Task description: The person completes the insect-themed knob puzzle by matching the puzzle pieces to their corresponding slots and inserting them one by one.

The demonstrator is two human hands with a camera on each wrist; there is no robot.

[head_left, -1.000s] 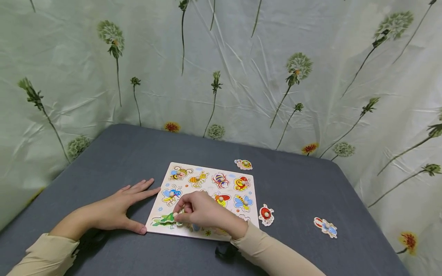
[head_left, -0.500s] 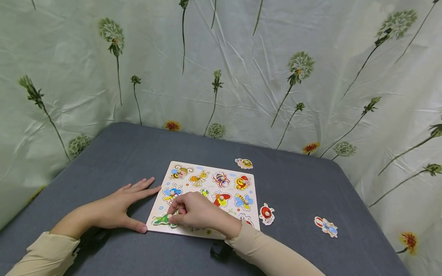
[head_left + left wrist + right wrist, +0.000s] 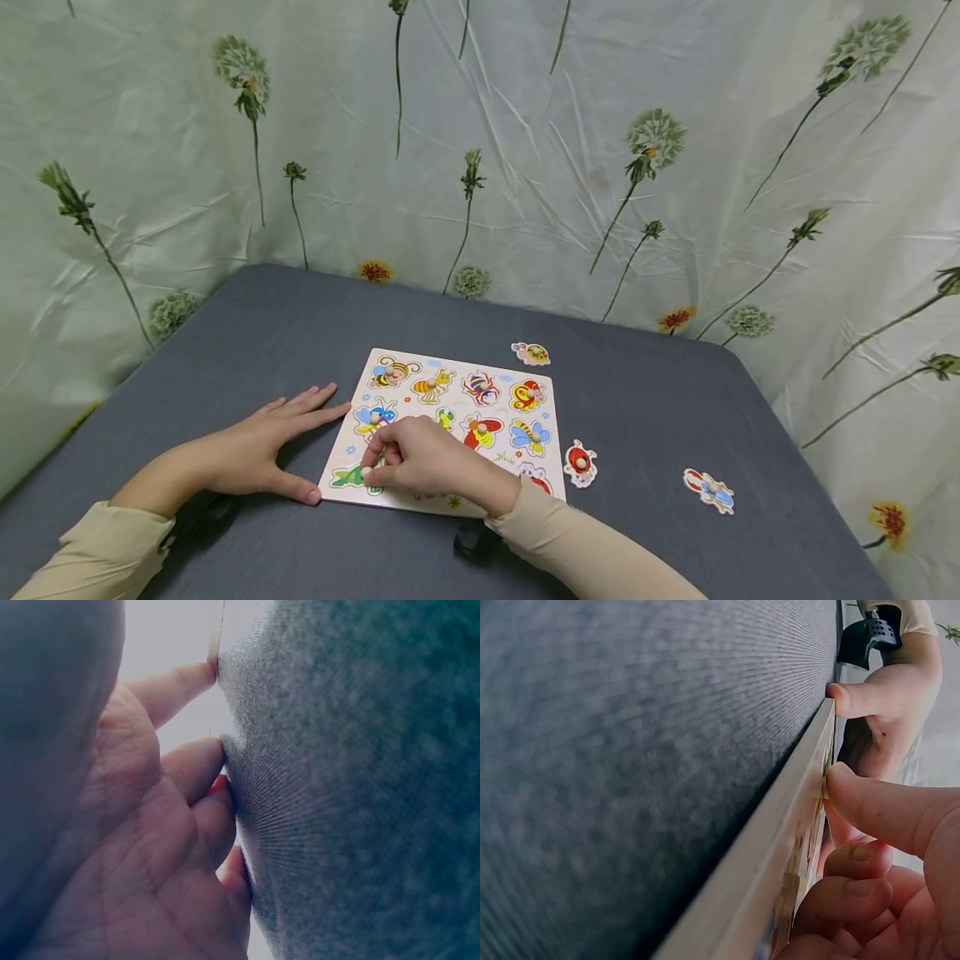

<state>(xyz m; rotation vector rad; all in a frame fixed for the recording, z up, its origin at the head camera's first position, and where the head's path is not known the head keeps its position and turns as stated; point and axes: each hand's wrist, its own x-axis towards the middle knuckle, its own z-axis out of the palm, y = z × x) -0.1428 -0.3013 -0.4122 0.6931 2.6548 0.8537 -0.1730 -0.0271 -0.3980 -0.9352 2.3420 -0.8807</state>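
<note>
A wooden peg puzzle board [image 3: 461, 372] with colourful insect pieces lies on the table. My right hand [image 3: 423, 458] is over its lower left part. Thumb and index finger pinch the small round knob of a green insect-shaped puzzle piece [image 3: 347, 477], which lies at the board's lower left corner; its right part is partly covered by the fingers. My left hand [image 3: 255, 446] rests on the table with fingers spread, index fingertip and thumb tip touching the board's left side. In the right wrist view the thumb [image 3: 877, 806] is close to the board's face.
Three loose pieces lie on the dark grey table [image 3: 637, 400]: a snail-like one [image 3: 531, 354] behind the board, a red ladybird [image 3: 581, 464] close to its right edge, and a red-and-blue bug [image 3: 708, 491] farther right. A floral curtain [image 3: 525, 167] hangs behind the table.
My right hand has moved slightly left with the green piece, which now appears to lie flatter at the board's lower left corner. The left hand has stayed in place.
</note>
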